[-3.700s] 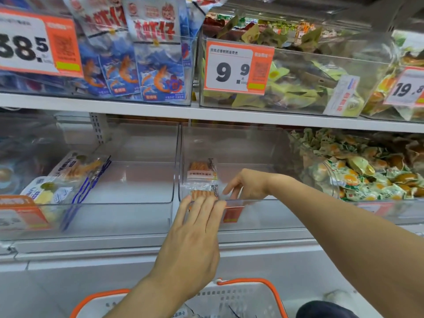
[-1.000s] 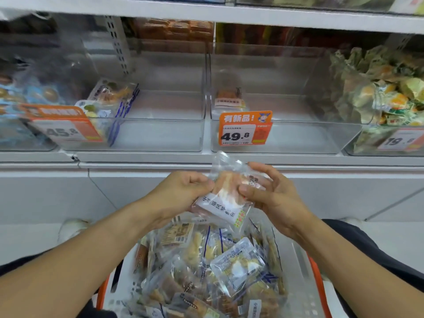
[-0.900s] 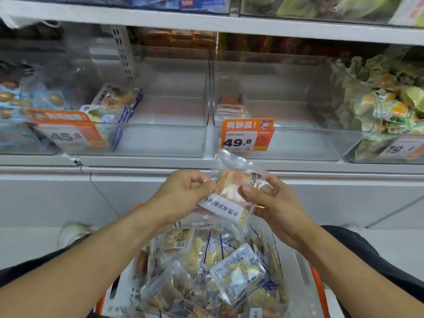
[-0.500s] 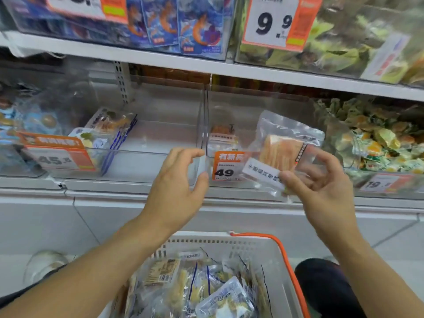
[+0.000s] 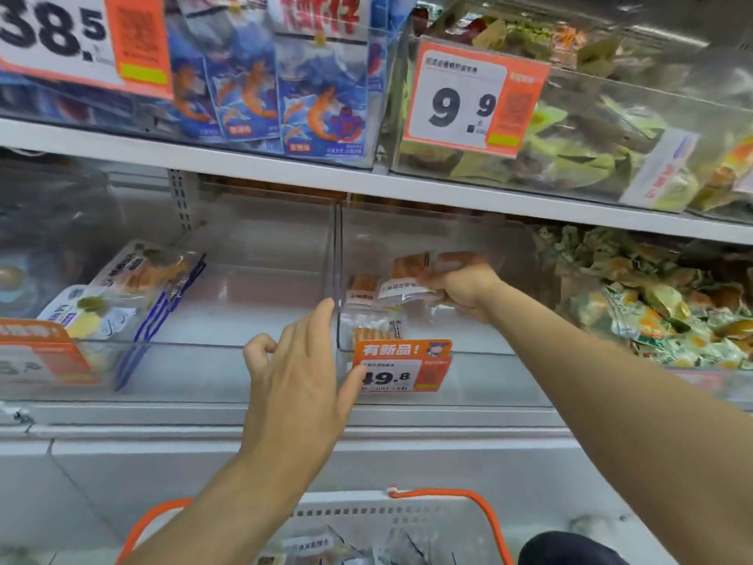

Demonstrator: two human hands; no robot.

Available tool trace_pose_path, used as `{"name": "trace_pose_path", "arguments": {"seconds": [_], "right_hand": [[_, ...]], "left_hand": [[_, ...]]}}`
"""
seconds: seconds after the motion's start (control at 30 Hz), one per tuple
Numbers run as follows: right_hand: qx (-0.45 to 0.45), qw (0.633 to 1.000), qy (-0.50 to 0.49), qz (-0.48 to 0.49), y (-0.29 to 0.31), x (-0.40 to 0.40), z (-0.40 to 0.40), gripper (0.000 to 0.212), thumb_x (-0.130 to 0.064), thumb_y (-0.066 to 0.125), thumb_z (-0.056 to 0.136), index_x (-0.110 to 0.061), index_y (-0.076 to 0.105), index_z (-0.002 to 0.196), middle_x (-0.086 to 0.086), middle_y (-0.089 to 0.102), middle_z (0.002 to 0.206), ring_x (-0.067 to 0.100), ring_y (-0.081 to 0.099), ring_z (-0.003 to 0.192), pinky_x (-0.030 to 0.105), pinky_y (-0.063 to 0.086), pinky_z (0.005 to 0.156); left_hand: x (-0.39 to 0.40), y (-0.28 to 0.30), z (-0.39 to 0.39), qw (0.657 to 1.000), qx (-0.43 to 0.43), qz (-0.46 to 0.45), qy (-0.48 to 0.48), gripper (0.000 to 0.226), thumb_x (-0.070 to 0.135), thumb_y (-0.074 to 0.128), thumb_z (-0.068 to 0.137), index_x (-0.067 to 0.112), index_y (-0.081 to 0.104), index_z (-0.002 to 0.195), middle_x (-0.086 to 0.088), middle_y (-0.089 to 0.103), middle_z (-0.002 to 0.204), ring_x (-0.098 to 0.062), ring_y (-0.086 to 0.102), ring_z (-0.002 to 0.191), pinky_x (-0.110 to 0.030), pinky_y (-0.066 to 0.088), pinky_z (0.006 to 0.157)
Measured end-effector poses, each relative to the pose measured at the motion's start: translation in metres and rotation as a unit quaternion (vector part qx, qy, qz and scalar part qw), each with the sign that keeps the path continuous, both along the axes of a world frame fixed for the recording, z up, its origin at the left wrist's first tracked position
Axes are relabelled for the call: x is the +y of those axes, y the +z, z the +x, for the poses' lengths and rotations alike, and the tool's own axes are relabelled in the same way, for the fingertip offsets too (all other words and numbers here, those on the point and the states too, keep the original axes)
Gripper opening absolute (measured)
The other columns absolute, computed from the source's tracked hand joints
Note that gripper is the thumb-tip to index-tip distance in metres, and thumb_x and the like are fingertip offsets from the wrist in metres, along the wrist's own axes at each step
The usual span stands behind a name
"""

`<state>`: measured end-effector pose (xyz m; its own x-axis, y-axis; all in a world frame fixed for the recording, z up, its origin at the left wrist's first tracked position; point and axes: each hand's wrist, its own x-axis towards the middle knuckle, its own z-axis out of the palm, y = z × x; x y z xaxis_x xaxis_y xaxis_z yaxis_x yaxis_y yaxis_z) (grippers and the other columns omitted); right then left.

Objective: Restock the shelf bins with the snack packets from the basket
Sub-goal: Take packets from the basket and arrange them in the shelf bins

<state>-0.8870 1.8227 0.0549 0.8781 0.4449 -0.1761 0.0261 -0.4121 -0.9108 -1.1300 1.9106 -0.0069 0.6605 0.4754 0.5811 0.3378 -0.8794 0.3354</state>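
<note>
One snack packet [image 5: 411, 281] in right hand [image 5: 464, 289] — pinched at edge, inside clear shelf bin [image 5: 481, 377] above two packets already there. Likely light, crinkly, slippery film; contents look crushable — hold seam edge. Left hand [image 5: 299, 385] released, fingers at bin front.

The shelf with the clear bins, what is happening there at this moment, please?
A person is restocking. The right hand holds a snack packet inside the clear bin marked 49.8, above the packets already lying there. The left hand is empty, raised before the bin's front edge. The basket below holds more packets.
</note>
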Motion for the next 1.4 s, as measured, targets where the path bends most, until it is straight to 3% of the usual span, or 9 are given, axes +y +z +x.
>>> {"name": "trace_pose_path", "arguments": {"seconds": [0.13, 0.27, 0.4, 0.53, 0.83, 1.03, 1.17, 1.3, 1.4], "right_hand": [[0.001, 1.0, 0.003, 0.025, -0.012, 0.028, -0.002, 0.039, -0.009, 0.08, 0.082, -0.004, 0.057, 0.113, 0.012, 0.064, 0.114, 0.023, 0.068, 0.078, 0.027, 0.06, 0.061], [-0.12, 0.973, 0.092, -0.173, -0.019, 0.038, 0.001, 0.07, -0.05, 0.074, 0.083, -0.008, 0.052, 0.136, 0.004, 0.058, 0.127, 0.025, 0.062, 0.105, 0.034, 0.057, 0.086], [-0.131, 0.952, 0.16, -0.224, -0.023, 0.038, 0.004, 0.09, -0.053, 0.084, 0.071, -0.012, 0.047, 0.143, 0.005, 0.055, 0.141, 0.023, 0.056, 0.123, 0.031, 0.047, 0.103], [-0.214, 0.923, 0.159, -0.278, -0.025, 0.047, 0.004, 0.081, -0.06, 0.081, 0.071, -0.014, 0.055, 0.133, 0.002, 0.061, 0.131, 0.021, 0.059, 0.111, 0.026, 0.047, 0.092], [-0.226, 0.934, 0.153, -0.229, -0.021, 0.035, 0.009, 0.097, -0.062, 0.08, 0.07, -0.015, 0.042, 0.145, 0.005, 0.051, 0.143, 0.025, 0.053, 0.128, 0.034, 0.045, 0.106], [-0.339, 0.931, 0.074, -0.115, 0.01, -0.045, -0.008, 0.055, -0.041, 0.083, 0.077, -0.016, 0.063, 0.121, -0.001, 0.068, 0.103, 0.005, 0.06, 0.076, 0.009, 0.045, 0.07], [-0.351, 0.934, 0.012, 0.065, 0.013, -0.114, -0.076, 0.019, -0.027, 0.078, 0.084, -0.02, 0.069, 0.099, -0.003, 0.071, 0.081, 0.017, 0.066, 0.067, 0.032, 0.054, 0.069], [-0.277, 0.957, -0.011, 0.086, -0.04, -0.141, -0.148, 0.01, -0.02, 0.074, 0.086, -0.022, 0.066, 0.091, -0.005, 0.066, 0.074, 0.023, 0.066, 0.067, 0.034, 0.054, 0.065], [-0.16, 0.98, 0.05, -0.104, -0.118, -0.143, -0.178, 0.016, -0.027, 0.072, 0.085, -0.023, 0.063, 0.097, -0.005, 0.068, 0.079, 0.018, 0.069, 0.075, 0.032, 0.053, 0.071]], "left_hand": [[0.001, -0.002, 0.005, 0.999, -0.021, -0.028, -0.007, 0.082, 0.041, 0.084, 0.071, 0.013, 0.041, 0.135, -0.002, 0.068, 0.103, -0.022, 0.06, 0.09, -0.033, 0.024, 0.093], [0.001, -0.004, 0.006, 0.998, -0.042, -0.05, -0.018, 0.08, 0.039, 0.083, 0.072, 0.013, 0.041, 0.135, -0.002, 0.066, 0.104, -0.015, 0.042, 0.093, -0.031, 0.026, 0.09], [-0.001, -0.004, 0.006, 0.997, -0.036, -0.068, -0.022, 0.079, 0.041, 0.08, 0.075, 0.015, 0.038, 0.138, 0.0, 0.064, 0.109, -0.02, 0.061, 0.093, -0.032, 0.025, 0.096], [-0.001, -0.005, 0.008, 0.997, -0.043, -0.062, -0.023, 0.08, 0.041, 0.08, 0.075, 0.015, 0.038, 0.138, 0.0, 0.065, 0.111, -0.02, 0.064, 0.094, -0.032, 0.026, 0.097], [0.006, -0.01, 0.009, 0.997, -0.062, -0.037, -0.029, 0.079, 0.043, 0.079, 0.075, 0.014, 0.039, 0.136, -0.001, 0.066, 0.109, -0.018, 0.061, 0.094, -0.031, 0.028, 0.096], [0.006, -0.004, 0.003, 0.996, -0.083, -0.012, -0.035, 0.07, 0.034, 0.073, 0.083, 0.011, 0.037, 0.138, -0.01, 0.052, 0.132, -0.023, 0.044, 0.121, -0.044, 0.033, 0.101], [-0.011, -0.009, -0.013, 0.979, -0.17, 0.045, -0.105, 0.04, 0.014, 0.059, 0.081, 0.007, 0.05, 0.119, -0.014, 0.052, 0.121, -0.032, 0.051, 0.11, -0.042, 0.036, 0.091], [-0.049, -0.06, -0.032, 0.973, 0.07, -0.125, -0.181, 0.021, 0.015, 0.053, 0.09, 0.015, 0.051, 0.111, -0.003, 0.047, 0.114, -0.027, 0.058, 0.083, -0.041, 0.048, 0.07], [-0.076, -0.116, -0.053, 0.906, 0.34, -0.183, -0.172, 0.022, 0.025, 0.051, 0.093, 0.018, 0.05, 0.114, -0.005, 0.057, 0.116, -0.028, 0.061, 0.096, -0.038, 0.051, 0.077]]}}
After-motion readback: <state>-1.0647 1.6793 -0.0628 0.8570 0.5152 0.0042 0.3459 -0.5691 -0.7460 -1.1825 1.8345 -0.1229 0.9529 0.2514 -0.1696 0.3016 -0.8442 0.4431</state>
